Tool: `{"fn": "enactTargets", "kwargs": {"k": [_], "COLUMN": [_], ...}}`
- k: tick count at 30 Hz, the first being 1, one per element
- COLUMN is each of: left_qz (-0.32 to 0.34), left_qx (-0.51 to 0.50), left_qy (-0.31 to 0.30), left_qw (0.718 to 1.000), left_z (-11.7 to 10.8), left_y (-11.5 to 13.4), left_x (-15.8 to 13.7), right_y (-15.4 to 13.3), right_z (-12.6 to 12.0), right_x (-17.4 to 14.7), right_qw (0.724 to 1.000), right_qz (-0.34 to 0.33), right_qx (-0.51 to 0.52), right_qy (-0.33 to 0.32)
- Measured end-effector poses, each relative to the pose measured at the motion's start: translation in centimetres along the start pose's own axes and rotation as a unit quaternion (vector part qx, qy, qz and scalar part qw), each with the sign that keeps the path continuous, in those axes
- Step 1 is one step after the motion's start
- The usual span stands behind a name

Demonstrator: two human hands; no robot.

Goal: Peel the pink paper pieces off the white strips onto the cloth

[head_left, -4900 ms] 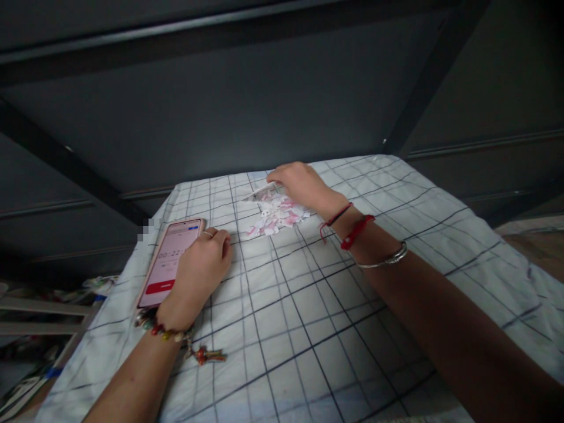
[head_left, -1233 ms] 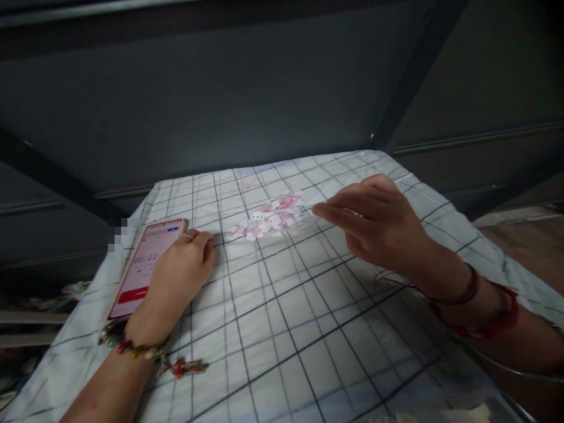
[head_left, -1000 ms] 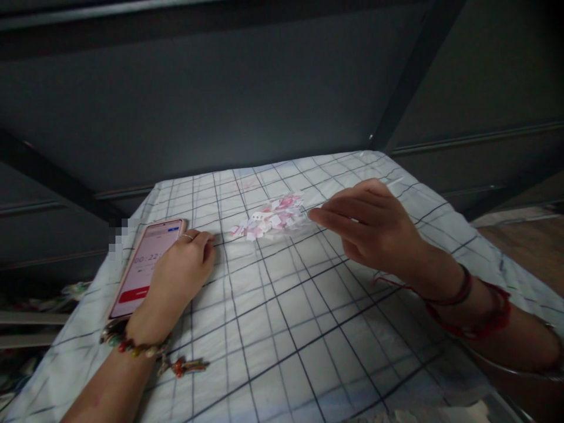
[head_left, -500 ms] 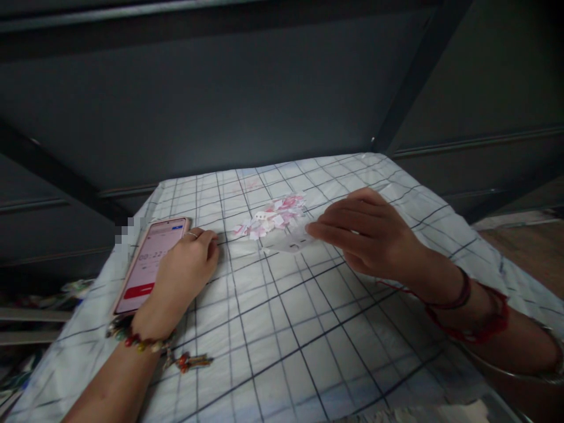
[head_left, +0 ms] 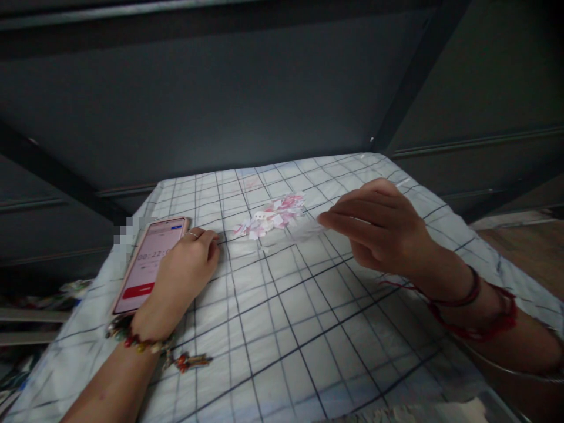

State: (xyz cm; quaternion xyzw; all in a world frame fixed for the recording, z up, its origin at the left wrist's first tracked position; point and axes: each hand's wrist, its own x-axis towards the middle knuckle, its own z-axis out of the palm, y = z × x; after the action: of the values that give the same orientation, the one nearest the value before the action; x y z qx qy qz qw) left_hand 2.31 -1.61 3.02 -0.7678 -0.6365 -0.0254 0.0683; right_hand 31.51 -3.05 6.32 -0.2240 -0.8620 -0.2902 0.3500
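Pink and white paper scraps (head_left: 277, 214) lie in a loose heap on a white checked cloth. Clear plastic film (head_left: 304, 231) stretches from beside the heap to my right hand (head_left: 381, 229), whose thumb and forefinger pinch its edge above the cloth. To the left of the scraps, my left hand (head_left: 187, 264) rests with curled fingers; what lies under its fingertips is hidden. Its wrist and back partly cover a phone (head_left: 150, 258) with a timer on its screen.
The checked cloth (head_left: 273, 341) covers the table. Dark panels (head_left: 220, 94) rise directly behind the table's far edge. At the front lies a torn-looking pale piece (head_left: 423, 411), cut off by the frame. Blurred clutter (head_left: 74, 291) shows at the lower left.
My right hand has moved slightly right and up, drawing the clear film with it and away from the scraps. My left hand and the phone stay in place.
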Motion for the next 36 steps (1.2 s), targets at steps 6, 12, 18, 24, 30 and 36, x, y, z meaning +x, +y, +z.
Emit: {"fn": "enactTargets", "kwargs": {"k": [6, 12, 18, 24, 30, 36], "left_qz": [0.004, -0.002, -0.004, -0.010, -0.003, -0.002], "left_qx": [0.007, 0.014, 0.007, 0.021, 0.034, 0.022], "left_qy": [-0.008, 0.002, 0.002, 0.003, -0.011, 0.002], "left_qw": [1.000, 1.000, 1.000, 1.000, 0.999, 1.000], "left_z": [-0.1, 0.4, 0.3, 0.2, -0.2, 0.3], "left_y": [-0.1, -0.5, -0.3, -0.3, -0.2, -0.4], "left_x": [0.0, -0.1, -0.1, -0.1, -0.2, -0.1], "right_y": [0.0, 0.4, 0.2, 0.7, 0.1, -1.1], "right_z": [0.1, -0.3, 0.3, -0.4, -0.7, 0.7], "right_x": [0.0, -0.4, -0.3, -0.3, 0.1, 0.3], "right_qw": [1.000, 1.000, 1.000, 0.999, 0.996, 0.999], "right_qz": [-0.010, 0.014, 0.003, 0.015, 0.007, 0.008], "right_qx": [0.018, 0.013, 0.009, -0.007, 0.076, 0.040], "right_qy": [-0.020, -0.010, -0.021, -0.041, -0.035, -0.006]}}
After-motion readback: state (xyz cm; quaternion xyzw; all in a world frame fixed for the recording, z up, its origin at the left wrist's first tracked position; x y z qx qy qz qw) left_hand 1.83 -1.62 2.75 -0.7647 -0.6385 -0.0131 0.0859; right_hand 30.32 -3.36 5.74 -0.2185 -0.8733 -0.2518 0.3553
